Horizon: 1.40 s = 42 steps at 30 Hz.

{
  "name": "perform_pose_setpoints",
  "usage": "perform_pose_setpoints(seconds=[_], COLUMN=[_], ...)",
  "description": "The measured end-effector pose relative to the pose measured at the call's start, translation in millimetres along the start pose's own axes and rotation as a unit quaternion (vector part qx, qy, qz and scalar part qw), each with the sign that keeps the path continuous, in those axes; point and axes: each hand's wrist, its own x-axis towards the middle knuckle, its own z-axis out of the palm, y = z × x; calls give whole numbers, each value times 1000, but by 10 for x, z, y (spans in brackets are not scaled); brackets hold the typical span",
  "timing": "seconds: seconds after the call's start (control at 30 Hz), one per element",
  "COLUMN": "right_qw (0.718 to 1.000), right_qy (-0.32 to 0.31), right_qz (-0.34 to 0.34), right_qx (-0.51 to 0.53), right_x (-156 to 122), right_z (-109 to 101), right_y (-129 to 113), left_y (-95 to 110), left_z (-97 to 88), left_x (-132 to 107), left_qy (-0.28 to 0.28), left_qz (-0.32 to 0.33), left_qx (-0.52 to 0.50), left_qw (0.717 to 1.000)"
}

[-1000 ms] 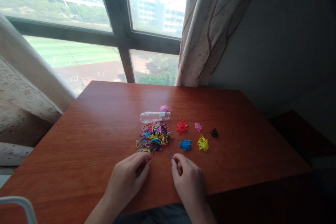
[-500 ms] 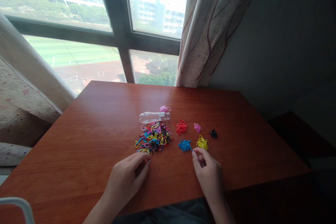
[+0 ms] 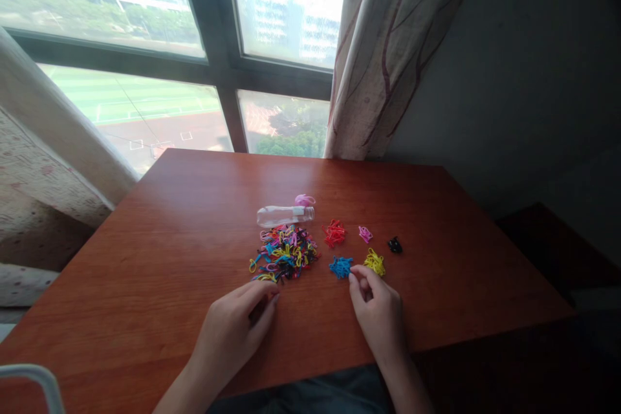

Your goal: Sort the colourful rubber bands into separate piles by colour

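A mixed pile of small coloured rubber bands (image 3: 288,252) lies on the table. At its near edge my left hand (image 3: 242,320) is closed in a pinch; a speck of red shows by its fingertips, too small to name. My right hand (image 3: 378,310) is also pinched, its fingertips at the right edge of a small heap of blue rubber bands (image 3: 340,266). Whatever those fingers hold is hidden. Just beyond that hand sits a heap of yellow rubber bands (image 3: 374,262). Red (image 3: 334,233), pink (image 3: 365,233) and black rubber bands (image 3: 394,245) form separate small heaps behind.
Behind the mixed pile a clear plastic bottle (image 3: 281,216) lies on its side, with a pink object (image 3: 304,200) beside its neck. The brown wooden table (image 3: 145,272) reaches back to a window and curtains (image 3: 369,77). A pale curved bar (image 3: 36,372) stands at lower left.
My right hand has shifted slightly left, its fingertips now against the blue heap. The blue strand that stretched from heap to fingertips no longer shows. My left hand stays almost still.
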Motion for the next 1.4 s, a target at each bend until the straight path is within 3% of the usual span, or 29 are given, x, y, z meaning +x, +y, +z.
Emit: perform_pose_setpoints(seconds=[0.3, 0.6, 1.1, 1.4], right_qw=[999, 993, 991, 990], right_qy=[-19, -75, -81, -85], right_qz=[-24, -84, -102, -105], right_qx=[31, 35, 27, 26], right_x=[-65, -151, -156, -145], right_z=[56, 177, 195, 169], right_y=[-151, -376, -369, -384], left_y=[17, -5, 95, 76], left_z=[-12, 9, 34, 35], left_x=[7, 9, 83, 85], left_qy=[10, 77, -9, 19], left_qz=[-8, -55, -88, -53], left_qx=[3, 68, 187, 171], left_qw=[1000, 993, 978, 984])
